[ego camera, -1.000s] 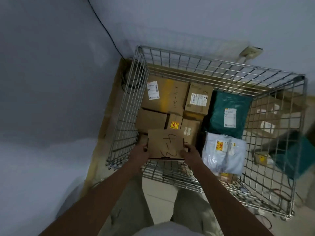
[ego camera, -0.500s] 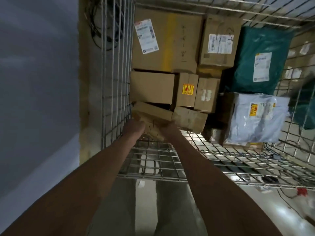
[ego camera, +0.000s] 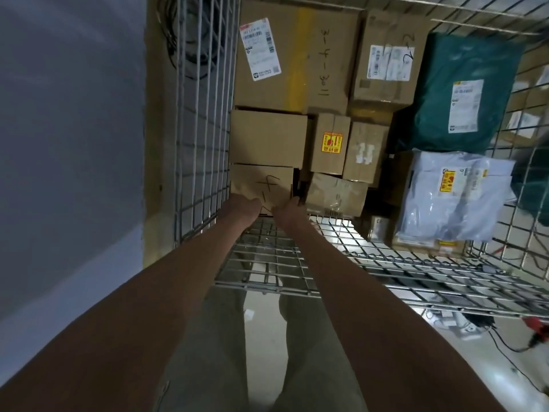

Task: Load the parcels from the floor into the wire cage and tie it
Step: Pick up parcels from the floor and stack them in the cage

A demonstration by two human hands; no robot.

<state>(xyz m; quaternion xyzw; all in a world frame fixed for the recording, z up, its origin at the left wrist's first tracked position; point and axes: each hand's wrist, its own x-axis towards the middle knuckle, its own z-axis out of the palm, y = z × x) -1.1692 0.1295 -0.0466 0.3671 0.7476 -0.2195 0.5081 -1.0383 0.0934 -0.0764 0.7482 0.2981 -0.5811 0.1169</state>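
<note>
I am reaching over the near wall of the wire cage [ego camera: 267,260]. Both hands grip a small brown cardboard box with handwritten marks [ego camera: 261,181], low in the cage's near left corner. My left hand [ego camera: 240,208] holds its near left edge and my right hand [ego camera: 289,212] its near right edge. The box lies flat against the left wire wall, just in front of a plain brown box [ego camera: 269,138]. Several more parcels fill the cage: a large labelled carton [ego camera: 297,55], a green bag [ego camera: 463,90] and a pale grey bag [ego camera: 454,194].
A grey wall [ego camera: 71,129] runs along the left of the cage. Cables hang behind the left wire wall [ego camera: 190,49]. Outside the cage at lower right, cables and a red item [ego camera: 540,334] lie on the pale floor. My legs stand against the near cage wall.
I have leaned in over the cage. The marked box went from above the near rim down into the near left corner and now lies flat, both hands still on it.
</note>
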